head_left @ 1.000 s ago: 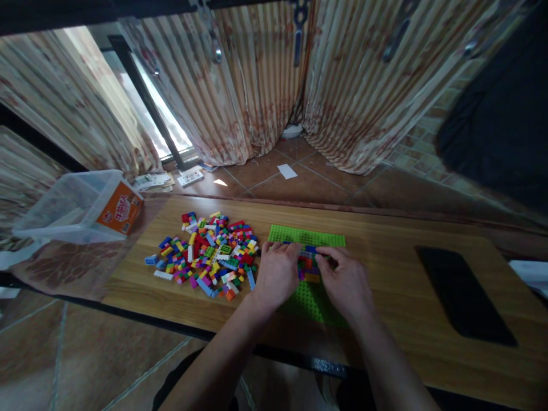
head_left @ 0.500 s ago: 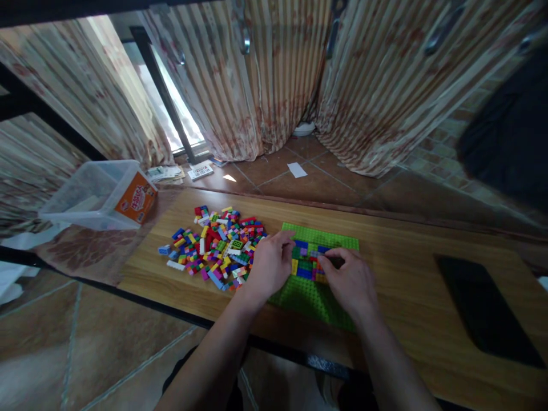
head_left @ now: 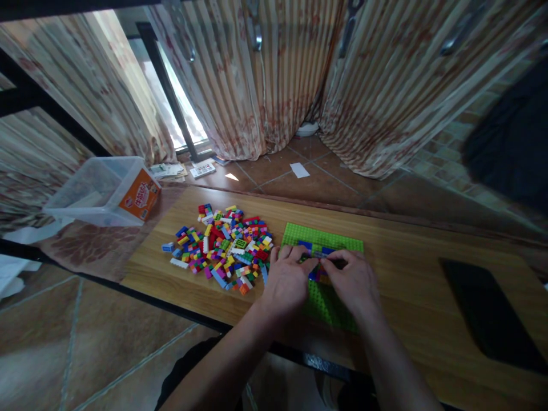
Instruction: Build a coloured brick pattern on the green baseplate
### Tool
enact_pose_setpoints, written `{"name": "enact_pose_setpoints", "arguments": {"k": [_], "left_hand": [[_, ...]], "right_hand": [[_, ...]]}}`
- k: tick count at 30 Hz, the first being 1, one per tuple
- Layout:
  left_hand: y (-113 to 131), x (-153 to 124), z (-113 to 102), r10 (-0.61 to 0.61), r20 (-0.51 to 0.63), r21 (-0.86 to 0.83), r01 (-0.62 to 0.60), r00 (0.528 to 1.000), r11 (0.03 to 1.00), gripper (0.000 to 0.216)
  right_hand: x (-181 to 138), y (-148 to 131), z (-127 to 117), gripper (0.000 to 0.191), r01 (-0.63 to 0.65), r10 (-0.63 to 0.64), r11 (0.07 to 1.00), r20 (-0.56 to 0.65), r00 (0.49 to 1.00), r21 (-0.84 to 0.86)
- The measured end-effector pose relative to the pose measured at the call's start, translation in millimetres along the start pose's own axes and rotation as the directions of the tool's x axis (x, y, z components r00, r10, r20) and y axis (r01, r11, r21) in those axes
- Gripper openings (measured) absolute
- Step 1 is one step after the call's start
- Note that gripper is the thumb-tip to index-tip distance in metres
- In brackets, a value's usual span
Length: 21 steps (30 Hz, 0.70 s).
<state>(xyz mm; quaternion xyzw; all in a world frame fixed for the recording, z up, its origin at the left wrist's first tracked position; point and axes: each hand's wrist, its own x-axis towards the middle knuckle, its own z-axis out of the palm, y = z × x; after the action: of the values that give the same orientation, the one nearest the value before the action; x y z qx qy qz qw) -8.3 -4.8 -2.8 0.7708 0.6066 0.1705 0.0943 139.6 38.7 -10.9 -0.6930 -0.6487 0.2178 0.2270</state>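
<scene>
A green studded baseplate (head_left: pixel 327 305) lies on the wooden bench, with blue and other coloured building bricks (head_left: pixel 305 245) fixed to its middle. My left hand (head_left: pixel 287 279) rests over the left part of these bricks, fingers bent and thumb reaching right. From the other side my right hand (head_left: pixel 353 279) closes thumb and forefinger at the bricks, close to the left thumb. Both sets of fingertips meet at the built bricks, and whatever they grip is hidden. Left of the baseplate spreads a pile of loose bricks (head_left: pixel 226 245) in many colours.
A clear plastic box (head_left: pixel 98 194) with an orange label stands beyond the bench's left end. On the right of the wooden bench (head_left: pixel 406 285) lies a dark flat tablet-like object (head_left: pixel 488 314). Curtains (head_left: pixel 291 74) hang behind, and papers (head_left: pixel 299 170) lie on the tiled floor.
My left hand has moved right over the built bricks, its thumb now close to my right fingertips. My right hand stays at the bricks. The view has shifted slightly.
</scene>
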Motion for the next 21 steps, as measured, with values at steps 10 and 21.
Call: {"name": "enact_pose_setpoints", "arguments": {"k": [10, 21], "left_hand": [[10, -1, 6, -0.062, 0.041, 0.076, 0.059, 0.997, 0.995, 0.031], [15, -2, 4, -0.097, 0.029, 0.035, 0.096, 0.995, 0.995, 0.03]], "right_hand": [[2, -1, 3, 0.022, -0.035, 0.036, 0.998, -0.017, 0.999, 0.046], [2, 7, 6, 0.029, 0.01, -0.009, 0.999, -0.023, 1.0, 0.048]]}}
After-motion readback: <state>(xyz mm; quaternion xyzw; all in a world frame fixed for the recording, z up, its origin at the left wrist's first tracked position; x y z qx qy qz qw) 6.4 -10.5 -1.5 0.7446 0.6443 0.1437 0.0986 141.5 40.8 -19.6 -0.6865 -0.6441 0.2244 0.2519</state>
